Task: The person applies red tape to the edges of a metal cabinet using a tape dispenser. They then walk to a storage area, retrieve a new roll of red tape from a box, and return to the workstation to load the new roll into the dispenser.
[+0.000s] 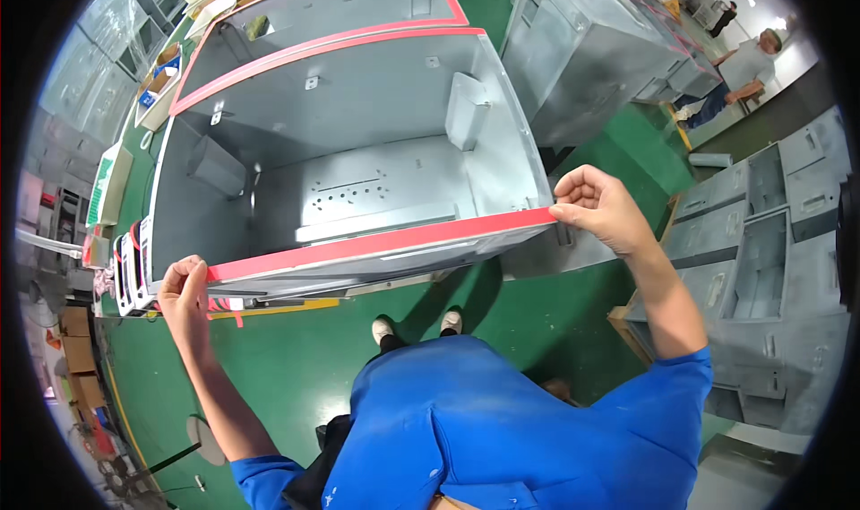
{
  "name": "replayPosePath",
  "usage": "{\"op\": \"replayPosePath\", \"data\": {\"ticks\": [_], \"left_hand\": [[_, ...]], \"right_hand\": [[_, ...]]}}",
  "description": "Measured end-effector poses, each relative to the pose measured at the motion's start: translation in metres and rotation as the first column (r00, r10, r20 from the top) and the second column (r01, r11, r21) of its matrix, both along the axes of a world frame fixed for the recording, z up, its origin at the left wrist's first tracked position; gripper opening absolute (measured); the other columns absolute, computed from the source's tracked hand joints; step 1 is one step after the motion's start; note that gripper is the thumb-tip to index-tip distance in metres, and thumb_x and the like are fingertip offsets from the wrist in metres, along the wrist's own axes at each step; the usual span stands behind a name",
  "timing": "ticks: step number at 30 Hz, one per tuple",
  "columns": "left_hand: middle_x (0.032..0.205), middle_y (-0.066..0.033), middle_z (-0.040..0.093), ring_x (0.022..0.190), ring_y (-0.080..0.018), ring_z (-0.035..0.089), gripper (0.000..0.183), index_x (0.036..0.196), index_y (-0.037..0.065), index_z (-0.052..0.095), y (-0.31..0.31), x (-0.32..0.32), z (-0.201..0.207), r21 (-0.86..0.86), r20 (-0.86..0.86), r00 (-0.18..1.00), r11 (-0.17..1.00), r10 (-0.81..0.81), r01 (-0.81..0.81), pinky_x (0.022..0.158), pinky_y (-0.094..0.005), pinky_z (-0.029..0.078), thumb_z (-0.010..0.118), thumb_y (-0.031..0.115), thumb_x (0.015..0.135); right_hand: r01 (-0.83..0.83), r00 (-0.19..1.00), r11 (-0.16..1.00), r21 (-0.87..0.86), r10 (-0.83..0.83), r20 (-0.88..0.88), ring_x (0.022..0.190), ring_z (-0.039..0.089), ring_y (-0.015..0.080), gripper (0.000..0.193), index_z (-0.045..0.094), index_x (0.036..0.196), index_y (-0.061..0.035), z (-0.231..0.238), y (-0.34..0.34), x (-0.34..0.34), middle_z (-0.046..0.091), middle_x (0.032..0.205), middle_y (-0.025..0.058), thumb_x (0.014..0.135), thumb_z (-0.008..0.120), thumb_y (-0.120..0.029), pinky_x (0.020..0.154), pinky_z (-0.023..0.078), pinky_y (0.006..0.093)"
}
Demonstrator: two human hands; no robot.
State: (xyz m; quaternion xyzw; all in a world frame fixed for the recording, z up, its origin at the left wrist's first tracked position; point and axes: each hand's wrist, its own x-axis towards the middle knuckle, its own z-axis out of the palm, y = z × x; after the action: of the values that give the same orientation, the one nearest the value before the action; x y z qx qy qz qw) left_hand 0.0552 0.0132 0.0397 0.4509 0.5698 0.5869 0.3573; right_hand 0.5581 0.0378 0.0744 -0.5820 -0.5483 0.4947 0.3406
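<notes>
A large open grey metal cabinet (358,80) lies in front of me, its hollow side facing up. Along its near rim runs a strip of red tape (385,244), stretched between my two hands. At the near left corner, my left hand (185,297) pinches the tape's left end between thumb and fingers. My right hand (602,212) pinches the other end at the near right corner, its remaining fingers curled. Inside the cabinet are a back panel with several small holes and a bent metal bracket (467,111) on the right wall.
Beyond lies another cabinet (349,8) edged in red tape. Grey metal enclosures (573,62) stand at the far right, and several grey boxes (761,250) are stacked at right. Another person (748,66) is at the upper right. A tray of parts (161,84) sits at left.
</notes>
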Motion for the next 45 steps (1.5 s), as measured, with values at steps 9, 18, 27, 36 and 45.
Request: {"op": "replayPosePath", "data": {"ticks": [9, 18, 27, 36, 45], "left_hand": [[0.079, -0.0012, 0.056, 0.045, 0.002, 0.031, 0.008, 0.075, 0.002, 0.056, 0.003, -0.007, 0.0, -0.024, -0.026, 0.998, 0.998, -0.052, 0.051, 0.04, -0.0149, 0.018, 0.058, 0.0, 0.082], [0.078, -0.0024, 0.056, 0.044, 0.002, 0.03, 0.008, 0.074, 0.002, 0.055, 0.003, -0.009, 0.0, -0.012, 0.006, 0.998, 0.998, -0.069, 0.069, 0.038, -0.0148, 0.018, 0.058, 0.0, 0.081], [0.065, 0.003, 0.052, 0.047, 0.0006, 0.033, 0.004, 0.081, 0.0, 0.061, 0.001, -0.002, 0.01, -0.103, -0.104, 0.995, 0.995, -0.002, -0.009, 0.041, -0.0161, 0.019, 0.062, 0.004, 0.08], [0.07, -0.0001, 0.061, 0.062, -0.003, 0.051, 0.009, 0.079, 0.0, 0.065, 0.0, 0.002, 0.018, -0.147, -0.182, 0.982, 0.987, 0.045, -0.072, 0.054, -0.0158, 0.037, 0.07, 0.006, 0.075], [0.073, 0.0015, 0.062, 0.055, 0.0005, 0.041, 0.006, 0.073, 0.002, 0.064, -0.004, 0.008, 0.01, -0.004, -0.281, 0.955, 0.995, 0.092, -0.096, 0.048, -0.0152, 0.028, 0.07, 0.004, 0.075]], "right_hand": [[0.121, 0.937, 0.989, -0.082, -0.141, -0.321, 0.071, 0.058, 0.0103, 0.017, 0.057, 0.097, 0.0016, -0.024, -0.016, 0.001, 0.059, 0.083, 0.0051, 0.086, 0.058, -0.011, 0.061, 0.047, 0.0204], [0.166, 0.914, 0.982, -0.085, -0.186, -0.361, 0.068, 0.055, 0.0081, 0.017, 0.054, 0.096, -0.0013, -0.031, -0.016, -0.008, 0.058, 0.081, 0.0032, 0.085, 0.06, -0.012, 0.059, 0.045, 0.0193], [0.189, 0.926, 0.981, -0.037, -0.191, -0.326, 0.063, 0.051, 0.0055, 0.019, 0.053, 0.093, -0.0035, -0.036, -0.016, -0.011, 0.056, 0.076, 0.001, 0.083, 0.064, -0.016, 0.054, 0.041, 0.0177], [0.205, 0.948, 0.979, -0.01, -0.201, -0.248, 0.062, 0.05, 0.0053, 0.017, 0.052, 0.09, -0.0056, -0.033, -0.016, -0.014, 0.054, 0.074, -0.0002, 0.081, 0.064, -0.014, 0.053, 0.039, 0.0175], [0.225, 0.929, 0.974, -0.019, -0.221, -0.295, 0.061, 0.049, 0.0058, 0.018, 0.052, 0.09, -0.0062, -0.036, -0.016, -0.014, 0.054, 0.075, -0.0009, 0.081, 0.065, -0.015, 0.054, 0.039, 0.0175]]}}
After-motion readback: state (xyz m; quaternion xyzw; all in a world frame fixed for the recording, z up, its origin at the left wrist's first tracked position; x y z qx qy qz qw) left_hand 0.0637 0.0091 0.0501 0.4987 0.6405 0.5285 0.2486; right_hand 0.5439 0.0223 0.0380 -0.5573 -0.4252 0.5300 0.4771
